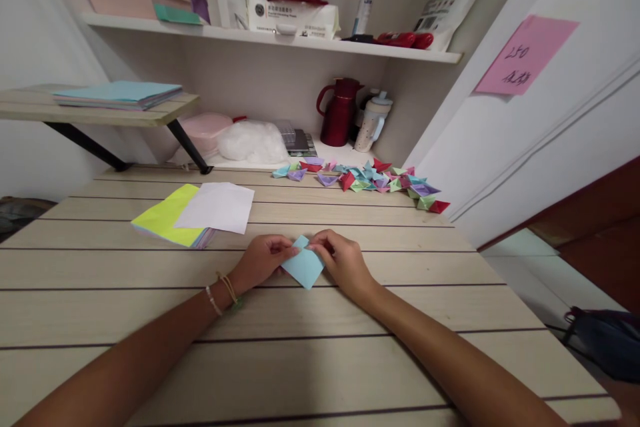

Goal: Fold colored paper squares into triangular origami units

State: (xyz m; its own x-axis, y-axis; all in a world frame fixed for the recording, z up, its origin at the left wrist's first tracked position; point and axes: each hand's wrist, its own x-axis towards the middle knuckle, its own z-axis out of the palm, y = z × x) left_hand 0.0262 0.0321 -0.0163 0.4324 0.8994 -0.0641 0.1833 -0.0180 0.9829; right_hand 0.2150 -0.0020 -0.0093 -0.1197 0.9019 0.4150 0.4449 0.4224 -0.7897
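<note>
From my distant seat I see both hands close to each other but not touching, with the blue paper (pixel 304 269) between them, above the middle of the table (pixel 280 380). The left hand (pixel 263 261) pinches one side and the right hand (pixel 345 263) pinches the other, thumbs on top. I think this double grip is for keeping the small folds even and the paper from turning. One corner points toward me; whether the paper rests on the wood, I cannot tell.

The boats (pixel 369 175) lie in a loose crowd at the far edge, probably so that the elbows do not disturb them. To the left, the white sheet (pixel 217 207) partly covers the yellow sheet (pixel 173 217), near enough, I suppose, for easy reach. The blue stack (pixel 120 92) sits higher, on the stand (pixel 25 103), which seems to save working space.
</note>
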